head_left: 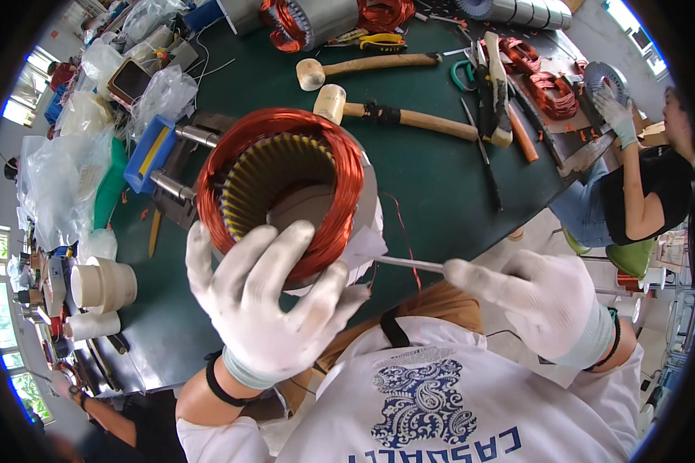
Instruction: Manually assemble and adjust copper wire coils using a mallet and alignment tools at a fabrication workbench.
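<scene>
A motor stator (347, 170) with a thick ring of red copper winding and a yellow-lined slotted bore stands before me on the table. My left hand (274, 309), in a white glove, rests on the near side of the winding, fingers spread and curled over its rim. In my right hand (533, 297), also gloved, is a thin pale rod-like tool (411, 265), the index finger stretched along it. Its tip reaches a piece of white insulating paper (365, 245) at the winding's near right edge. Loose red wires (408, 239) hang beside the paper.
Two mallets (330, 100) lie beyond the stator on the green table (440, 208). More tools and copper coils (552, 94) are at the far right, where a gloved co-worker (641, 177) sits. A blue bin (150, 154), plastic bags (62, 185) and white spools (104, 284) stand left.
</scene>
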Available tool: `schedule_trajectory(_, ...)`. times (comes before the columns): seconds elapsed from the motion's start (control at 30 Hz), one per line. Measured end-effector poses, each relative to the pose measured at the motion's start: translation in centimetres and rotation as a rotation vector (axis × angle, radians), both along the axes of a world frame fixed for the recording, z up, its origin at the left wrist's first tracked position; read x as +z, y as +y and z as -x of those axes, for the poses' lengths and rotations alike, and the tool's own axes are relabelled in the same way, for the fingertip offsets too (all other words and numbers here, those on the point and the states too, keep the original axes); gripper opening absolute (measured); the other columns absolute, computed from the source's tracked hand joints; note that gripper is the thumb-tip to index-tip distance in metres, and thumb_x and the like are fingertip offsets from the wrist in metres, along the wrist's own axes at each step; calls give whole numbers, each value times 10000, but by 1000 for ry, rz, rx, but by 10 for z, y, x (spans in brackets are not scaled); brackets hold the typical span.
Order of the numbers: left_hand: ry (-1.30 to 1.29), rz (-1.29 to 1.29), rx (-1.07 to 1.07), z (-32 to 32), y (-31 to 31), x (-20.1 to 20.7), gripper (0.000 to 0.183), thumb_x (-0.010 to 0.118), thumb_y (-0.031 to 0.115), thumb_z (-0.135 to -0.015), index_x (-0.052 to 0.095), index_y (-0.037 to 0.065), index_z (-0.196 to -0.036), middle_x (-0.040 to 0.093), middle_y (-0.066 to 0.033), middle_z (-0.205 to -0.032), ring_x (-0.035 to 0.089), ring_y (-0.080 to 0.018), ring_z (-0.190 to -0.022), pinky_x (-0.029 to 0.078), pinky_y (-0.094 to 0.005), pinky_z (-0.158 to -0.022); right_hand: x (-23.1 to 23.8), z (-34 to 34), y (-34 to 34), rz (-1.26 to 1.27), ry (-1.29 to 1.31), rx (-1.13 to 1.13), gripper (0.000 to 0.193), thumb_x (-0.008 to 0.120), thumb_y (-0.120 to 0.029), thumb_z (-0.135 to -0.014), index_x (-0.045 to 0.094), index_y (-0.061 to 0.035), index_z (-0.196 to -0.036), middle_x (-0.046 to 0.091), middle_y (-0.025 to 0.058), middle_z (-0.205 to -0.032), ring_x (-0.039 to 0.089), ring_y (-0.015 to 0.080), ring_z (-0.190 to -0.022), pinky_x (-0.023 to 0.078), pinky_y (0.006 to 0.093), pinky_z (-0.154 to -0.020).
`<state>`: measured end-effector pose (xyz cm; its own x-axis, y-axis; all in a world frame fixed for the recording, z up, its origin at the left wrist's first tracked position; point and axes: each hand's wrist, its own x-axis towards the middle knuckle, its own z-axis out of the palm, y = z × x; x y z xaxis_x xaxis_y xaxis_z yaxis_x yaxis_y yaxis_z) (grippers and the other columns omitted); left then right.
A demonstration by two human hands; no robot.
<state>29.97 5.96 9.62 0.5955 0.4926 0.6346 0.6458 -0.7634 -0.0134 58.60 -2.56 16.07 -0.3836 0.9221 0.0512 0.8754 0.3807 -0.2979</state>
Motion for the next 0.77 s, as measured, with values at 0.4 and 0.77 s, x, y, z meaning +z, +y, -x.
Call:
schedule_trajectory(0.4,-164,-99,191,-47,18,-16,302,799,171,-674,697,44,-927,614,15,-881,530,-153,-649,431,-323,-633,1,4,23,-11,-74,-78,630,621,37,-757,700,-164,-1349,489,90,-624,541,260,-496,454,381,-476)
schedule_trajectory(0.77,-192,-160,166,-47,22,-21,258,786,172,-697,720,52,-915,663,11,-1024,530,-153,-754,449,-332,-662,11,13,67,222,-52,54,692,638,-42,-850,541,-233,-1508,591,92,-698,632,273,-560,549,362,-545)
